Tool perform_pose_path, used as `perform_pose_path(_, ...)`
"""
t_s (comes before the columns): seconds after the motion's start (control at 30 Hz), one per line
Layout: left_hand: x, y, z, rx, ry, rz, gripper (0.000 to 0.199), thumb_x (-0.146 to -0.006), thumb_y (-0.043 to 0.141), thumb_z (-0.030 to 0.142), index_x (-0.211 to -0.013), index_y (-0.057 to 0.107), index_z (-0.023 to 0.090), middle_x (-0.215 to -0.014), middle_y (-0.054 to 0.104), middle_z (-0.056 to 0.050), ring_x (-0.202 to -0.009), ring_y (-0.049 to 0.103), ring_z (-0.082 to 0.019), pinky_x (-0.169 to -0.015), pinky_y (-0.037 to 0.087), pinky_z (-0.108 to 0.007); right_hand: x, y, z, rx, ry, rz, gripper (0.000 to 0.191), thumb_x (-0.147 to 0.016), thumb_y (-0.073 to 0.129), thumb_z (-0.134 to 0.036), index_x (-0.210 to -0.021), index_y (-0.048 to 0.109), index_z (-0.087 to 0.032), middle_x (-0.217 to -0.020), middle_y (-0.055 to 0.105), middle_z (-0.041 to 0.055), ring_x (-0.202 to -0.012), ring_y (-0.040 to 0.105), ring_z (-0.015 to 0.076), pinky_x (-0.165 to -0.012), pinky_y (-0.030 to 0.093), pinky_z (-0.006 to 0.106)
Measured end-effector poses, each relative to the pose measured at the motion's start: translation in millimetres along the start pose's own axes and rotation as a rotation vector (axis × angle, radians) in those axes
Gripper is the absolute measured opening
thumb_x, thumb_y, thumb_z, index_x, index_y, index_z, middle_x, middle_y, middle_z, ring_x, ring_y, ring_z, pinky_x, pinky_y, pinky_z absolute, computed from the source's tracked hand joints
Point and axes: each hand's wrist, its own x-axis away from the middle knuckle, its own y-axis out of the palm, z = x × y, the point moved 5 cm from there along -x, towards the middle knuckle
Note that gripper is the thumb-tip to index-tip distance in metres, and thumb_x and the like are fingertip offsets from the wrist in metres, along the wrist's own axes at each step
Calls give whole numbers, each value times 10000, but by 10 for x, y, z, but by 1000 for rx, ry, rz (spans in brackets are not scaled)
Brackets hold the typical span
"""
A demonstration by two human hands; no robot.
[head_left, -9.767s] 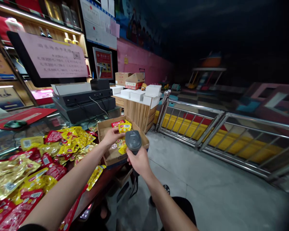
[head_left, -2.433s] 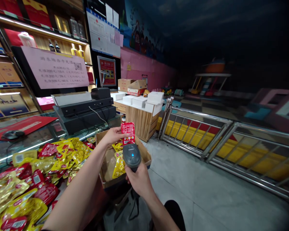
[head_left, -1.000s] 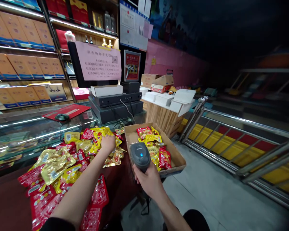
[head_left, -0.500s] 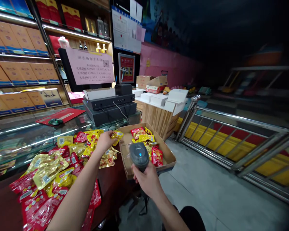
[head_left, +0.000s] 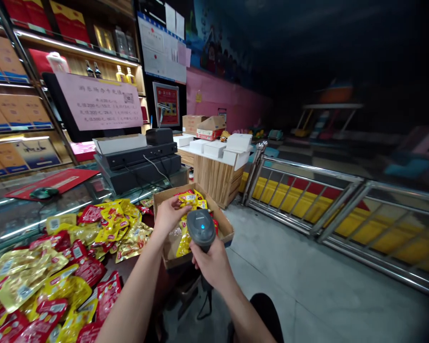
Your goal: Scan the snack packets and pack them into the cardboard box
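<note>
My right hand (head_left: 214, 264) is wrapped around the handle of a dark grey barcode scanner (head_left: 200, 228) with a small blue light on top. The scanner is held over the near part of an open cardboard box (head_left: 229, 232) and hides some of what lies inside. My left hand (head_left: 169, 216) reaches over the box's left side, fingers closed at a yellow snack packet (head_left: 188, 198); its grip is partly hidden. More yellow and red packets lie in the box. Left of my forearm, a large heap of red, yellow and gold snack packets (head_left: 82, 259) covers the counter.
Black cash-register equipment (head_left: 143, 164) and a monitor with a pink paper sign (head_left: 102, 102) stand behind the heap. A mouse (head_left: 43, 192) rests on a red mat (head_left: 67, 180). White boxes (head_left: 214, 148) sit on a wooden cabinet (head_left: 212, 176). Metal railings (head_left: 307, 178) stand to the right.
My left hand has moved right with the yellow snack packet, from the heap's edge to inside the box. The scanner stays over the box. The view has turned right.
</note>
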Motion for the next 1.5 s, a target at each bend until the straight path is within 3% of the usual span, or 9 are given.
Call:
perform_pose_path(0.13, 101, 227, -41, 165, -42, -15, 395, -672, 769, 487, -900, 725, 168, -839, 754, -56, -765, 697, -193, -704, 523, -263, -7, -72, -31, -11, -18, 10, 115, -778, 673, -277, -805, 570, -233, -501, 577, -54, -411, 576, 157, -396, 461, 240)
perform_pose_path(0.23, 143, 297, -35, 223, -54, -36, 381, -665, 756, 463, -892, 715, 161, -819, 746, -57, -743, 691, -189, -707, 525, -267, -29, -110, -18, 6, -24, 16, 116, -787, 677, -270, -804, 568, -235, -500, 583, -45, -402, 566, 156, -391, 456, 244)
perform_pose_path(0.6, 148, 268, 41, 132, -72, -40, 237, -682, 739, 348, -844, 729, 175, -832, 770, -60, -815, 722, -219, -717, 538, -266, -67, -132, -66, -1, -7, 25, 114, -778, 670, -283, -794, 566, -242, -489, 579, -40, -401, 564, 162, -389, 447, 253)
perform_pose_path(0.83, 141, 267, 57, 115, -73, -49, 248, -686, 729, 285, -905, 766, 176, -822, 779, -50, -824, 733, -226, -710, 545, -262, -96, -118, -72, -7, 21, 26, 119, -755, 669, -280, -798, 569, -232, -476, 569, -58, -389, 541, 144, -383, 423, 231)
perform_pose_path(1.1, 123, 298, 55, 83, -31, -26, 169, -705, 722, 288, -826, 765, 178, -743, 769, -45, -800, 734, -250, -679, 540, -275, -98, -154, -75, 10, 29, 45, 125, -777, 649, -259, -885, 606, -215, -488, 567, -68, -402, 549, 141, -384, 431, 219)
perform_pose_path(1.5, 108, 338, 22, 107, -13, -13, 211, -720, 728, 367, -801, 733, 172, -791, 755, -46, -757, 715, -198, -682, 530, -258, -121, -165, -71, -21, 6, 44, 118, -763, 683, -262, -768, 567, -243, -491, 573, -37, -412, 563, 164, -386, 445, 251)
